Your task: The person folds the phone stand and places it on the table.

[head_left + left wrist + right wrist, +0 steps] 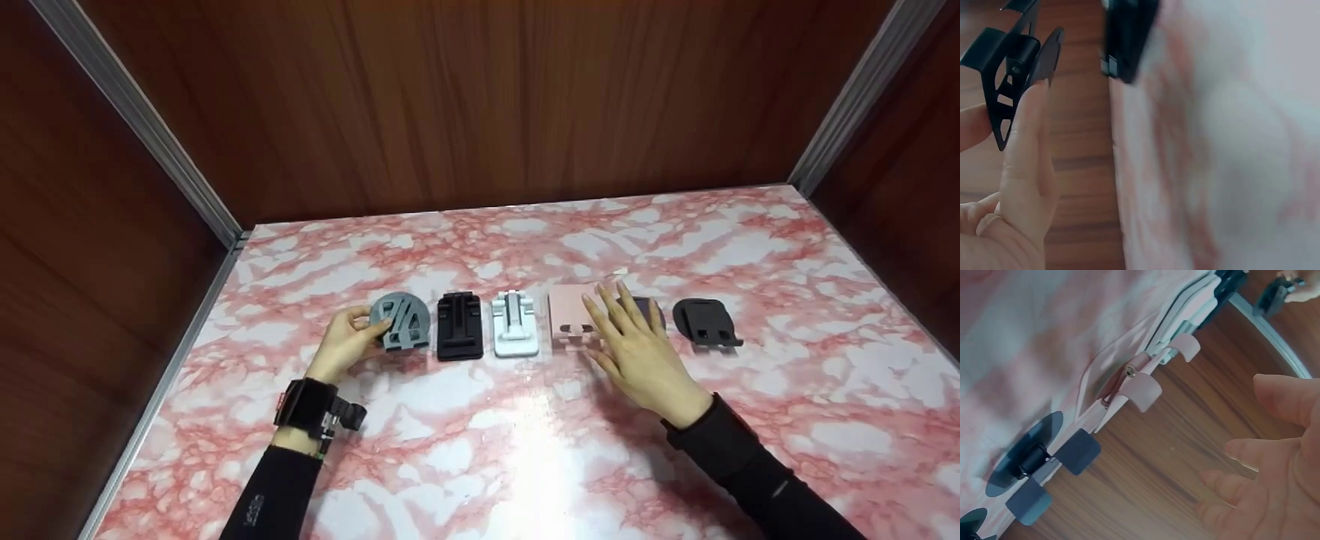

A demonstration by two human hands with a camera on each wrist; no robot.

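My left hand (346, 343) pinches a grey-blue folding phone stand (400, 321) with a round, cut-out plate, at the left end of a row of stands. In the left wrist view the stand (1008, 73) shows edge-on between thumb and fingers, lifted off the table. My right hand (637, 356) is spread with nearly straight fingers over the right part of the row, holding nothing. Beneath and beside its fingertips are a pink phone stand (571, 309) and a dark one (643, 307), partly hidden by the fingers. The right wrist view shows the palm (1280, 484) apart from the pink stand's hooks (1143, 392).
Between the hands lie a black folded stand (460, 327) and a white one (515, 325). A black stand with a round base (705, 322) ends the row on the right. Wooden panels (480, 105) with metal edge strips enclose the red-and-white marbled table (450, 465).
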